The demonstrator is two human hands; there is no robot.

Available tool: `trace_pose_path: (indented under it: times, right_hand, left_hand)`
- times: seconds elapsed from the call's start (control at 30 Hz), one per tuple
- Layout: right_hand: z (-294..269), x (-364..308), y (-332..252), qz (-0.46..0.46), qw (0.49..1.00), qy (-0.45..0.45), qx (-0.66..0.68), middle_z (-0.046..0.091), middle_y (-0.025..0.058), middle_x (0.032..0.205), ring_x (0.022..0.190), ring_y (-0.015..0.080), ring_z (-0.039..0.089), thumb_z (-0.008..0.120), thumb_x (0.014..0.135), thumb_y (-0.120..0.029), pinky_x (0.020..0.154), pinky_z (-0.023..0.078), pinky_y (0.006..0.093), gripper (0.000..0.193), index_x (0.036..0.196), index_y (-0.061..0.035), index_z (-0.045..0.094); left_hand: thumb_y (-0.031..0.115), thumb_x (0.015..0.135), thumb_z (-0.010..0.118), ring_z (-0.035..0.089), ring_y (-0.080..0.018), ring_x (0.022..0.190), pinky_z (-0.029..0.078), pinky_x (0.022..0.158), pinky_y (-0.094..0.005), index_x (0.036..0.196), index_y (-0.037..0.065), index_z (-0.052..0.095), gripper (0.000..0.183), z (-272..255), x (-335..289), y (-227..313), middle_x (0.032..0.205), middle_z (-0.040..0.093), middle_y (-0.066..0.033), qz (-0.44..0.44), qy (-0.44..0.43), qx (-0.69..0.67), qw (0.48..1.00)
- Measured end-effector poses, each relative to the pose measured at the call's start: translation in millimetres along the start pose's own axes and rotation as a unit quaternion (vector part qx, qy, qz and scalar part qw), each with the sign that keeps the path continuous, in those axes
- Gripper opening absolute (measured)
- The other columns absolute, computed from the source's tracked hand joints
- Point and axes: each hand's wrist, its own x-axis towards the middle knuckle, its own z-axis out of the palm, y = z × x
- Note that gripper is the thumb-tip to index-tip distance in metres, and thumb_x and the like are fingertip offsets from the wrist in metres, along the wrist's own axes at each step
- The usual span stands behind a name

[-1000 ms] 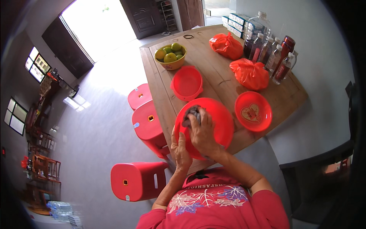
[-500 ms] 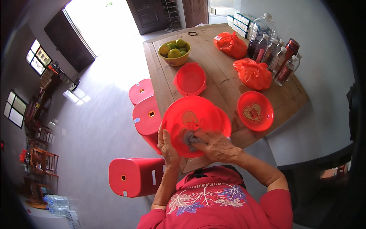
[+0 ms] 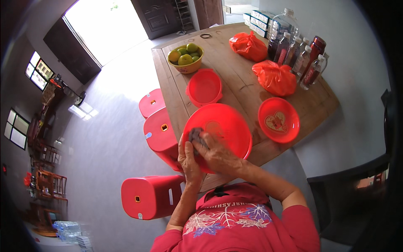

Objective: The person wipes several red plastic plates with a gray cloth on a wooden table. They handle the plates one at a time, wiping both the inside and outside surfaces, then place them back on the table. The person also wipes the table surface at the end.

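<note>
A large round red plastic plate (image 3: pixel 228 126) is held at the table's near edge. My left hand (image 3: pixel 189 161) grips its left rim, thumb on the upper side and fingers partly hidden. Across the plate's left part, my right hand (image 3: pixel 216 153) presses a crumpled dark grey cloth (image 3: pixel 196 136) on its surface. A printed pattern at the plate's middle is blurred. To the right lies a red oval dish (image 3: pixel 279 120) with a gold heart print. Just beyond the plate is a red plastic basin (image 3: pixel 204 88).
On the wooden table (image 3: pixel 239 84) stand a yellow bowl of green-orange fruit (image 3: pixel 186 59), two tied red plastic bags (image 3: pixel 275 79), several bottles (image 3: pixel 302 61) and stacked boxes (image 3: pixel 258 21). Red stools (image 3: pixel 161 130) line the left side; another stool (image 3: pixel 149 197) lies nearer me.
My right hand and the cloth have slid left across the plate toward my left hand. The plate has shifted and turned slightly, and the whole view has moved a little.
</note>
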Motion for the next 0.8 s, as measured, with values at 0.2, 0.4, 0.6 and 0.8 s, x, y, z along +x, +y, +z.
trace_pose_path:
  times: [0.2,0.4,0.6,0.8]
  right_hand:
    - [-12.5,-3.5,35.2,0.144,0.976,-0.031,-0.162,0.046,0.0215,0.121,0.105,0.0358,0.051,0.057,0.078,-0.014,0.083,0.045,0.0441,0.049,0.126,-0.0028,0.052]
    - [-17.1,-47.1,8.5,0.041,0.998,-0.04,-0.011,0.048,0.0176,0.114,0.093,0.0312,0.053,0.061,0.076,-0.02,0.07,0.047,0.0414,0.044,0.118,-0.01,0.056]
    - [-45.4,-72.8,29.5,-0.048,0.998,-0.018,-0.03,0.051,0.0175,0.11,0.093,0.0315,0.055,0.069,0.07,-0.015,0.073,0.048,0.0403,0.043,0.111,-0.0091,0.061]
    - [-83.0,-66.8,46.1,0.085,0.966,0.242,0.012,0.048,0.0213,0.115,0.1,0.0352,0.051,0.072,0.076,-0.012,0.083,0.047,0.0447,0.031,0.105,-0.0075,0.062]
  left_hand:
    - [0.018,0.099,0.045,0.051,-0.0174,0.113,0.045,0.094,-0.032,0.133,0.002,0.045,0.037,10.3,-5.9,-1.7,0.126,0.053,-0.009,0.017,0.013,-0.007,1.0]
    - [0.018,0.099,0.045,0.055,-0.0182,0.109,0.047,0.093,-0.0331,0.133,0.001,0.044,0.038,14.1,1.6,-9.7,0.124,0.055,-0.0102,0.019,0.02,0.013,1.0]
    - [0.016,0.098,0.045,0.058,-0.0215,0.106,0.052,0.088,-0.0379,0.133,0.007,0.043,0.035,14.4,5.7,-4.2,0.122,0.055,-0.011,-0.021,0.04,-0.034,0.998]
    - [-0.003,0.087,0.054,0.058,-0.0257,0.108,0.053,0.088,-0.0422,0.13,0.012,0.044,0.047,29.4,7.2,-9.6,0.122,0.056,-0.0105,-0.153,0.123,-0.172,0.965]
